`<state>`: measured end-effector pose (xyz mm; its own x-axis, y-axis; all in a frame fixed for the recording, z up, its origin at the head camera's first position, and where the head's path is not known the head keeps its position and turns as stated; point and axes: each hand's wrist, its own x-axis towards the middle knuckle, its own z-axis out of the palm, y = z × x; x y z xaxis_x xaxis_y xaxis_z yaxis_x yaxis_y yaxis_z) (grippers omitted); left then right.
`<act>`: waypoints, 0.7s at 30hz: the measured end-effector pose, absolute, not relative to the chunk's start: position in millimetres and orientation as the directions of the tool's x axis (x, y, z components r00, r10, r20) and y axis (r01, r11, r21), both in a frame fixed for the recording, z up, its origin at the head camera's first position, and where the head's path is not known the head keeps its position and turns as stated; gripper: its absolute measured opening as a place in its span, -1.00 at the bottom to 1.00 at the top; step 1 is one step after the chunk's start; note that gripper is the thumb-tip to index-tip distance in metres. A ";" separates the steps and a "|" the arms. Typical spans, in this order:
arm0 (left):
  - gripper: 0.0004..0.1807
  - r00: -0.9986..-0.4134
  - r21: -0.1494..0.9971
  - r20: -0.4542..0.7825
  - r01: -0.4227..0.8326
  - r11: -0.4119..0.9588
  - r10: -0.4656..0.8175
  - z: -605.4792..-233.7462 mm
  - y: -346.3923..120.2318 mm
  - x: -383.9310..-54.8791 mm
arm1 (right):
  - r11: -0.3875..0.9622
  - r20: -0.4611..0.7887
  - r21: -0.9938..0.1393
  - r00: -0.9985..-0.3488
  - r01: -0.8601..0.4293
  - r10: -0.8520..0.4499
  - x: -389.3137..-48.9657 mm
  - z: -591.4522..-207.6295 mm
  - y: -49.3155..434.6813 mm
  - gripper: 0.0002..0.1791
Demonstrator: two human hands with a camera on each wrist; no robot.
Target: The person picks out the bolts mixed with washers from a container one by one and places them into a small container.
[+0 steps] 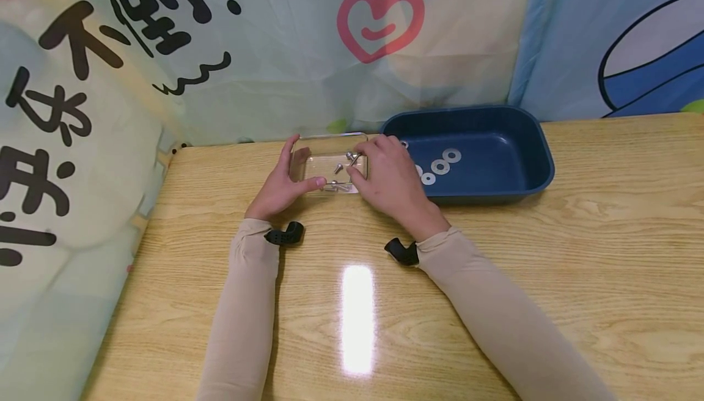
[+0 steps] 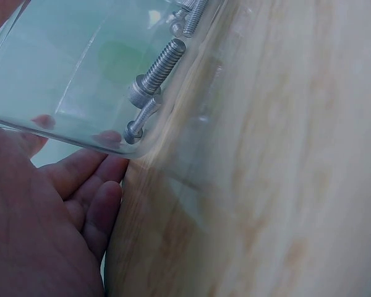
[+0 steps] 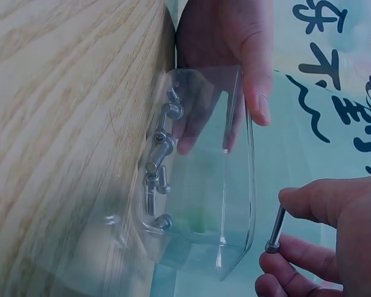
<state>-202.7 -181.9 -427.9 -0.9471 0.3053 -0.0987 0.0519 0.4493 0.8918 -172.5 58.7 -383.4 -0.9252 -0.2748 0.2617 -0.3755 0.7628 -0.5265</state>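
Note:
A clear plastic box stands on the table with several silver socket-head screws lying loose on its bottom. My left hand holds the box by its left end, the thumb over the near rim and the fingers around the far side. Over the right part of the box is my right hand. Its thumb and fingers pinch one long, thin screw near the box's rim, head downward in the right wrist view. The left wrist view shows a thick screw and thinner ones close up through the clear wall.
Right of the box, a dark blue bin stands against the printed cloth backdrop. Several flat pale washers lie in its left part; my right hand partly covers that end. The wooden table extends toward me.

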 end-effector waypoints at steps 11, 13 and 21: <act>0.13 -0.943 0.891 -0.101 0.057 0.451 0.317 -426.6 -180.8 -203.2 | 0.741 0.234 -0.537 -0.915 -0.402 -0.327 -176.3 -384.5 52.1 -0.60; 0.13 -0.942 0.893 -0.104 0.053 0.448 0.318 -426.5 -180.8 -203.4 | 0.741 0.239 -0.526 -0.909 -0.417 -0.342 -177.3 -385.4 51.5 -0.60; 0.10 -0.938 0.895 -0.132 0.027 0.445 0.321 -404.3 -174.3 -194.0 | 0.757 0.229 -0.481 -0.897 -0.442 -0.378 -179.1 -387.3 49.6 -0.59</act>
<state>-194.0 -174.3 -404.3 -0.9377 0.3214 -0.1317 0.0266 0.4446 0.8953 -179.1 49.6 -387.3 -0.8969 -0.3780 0.2293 -0.4421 0.7571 -0.4810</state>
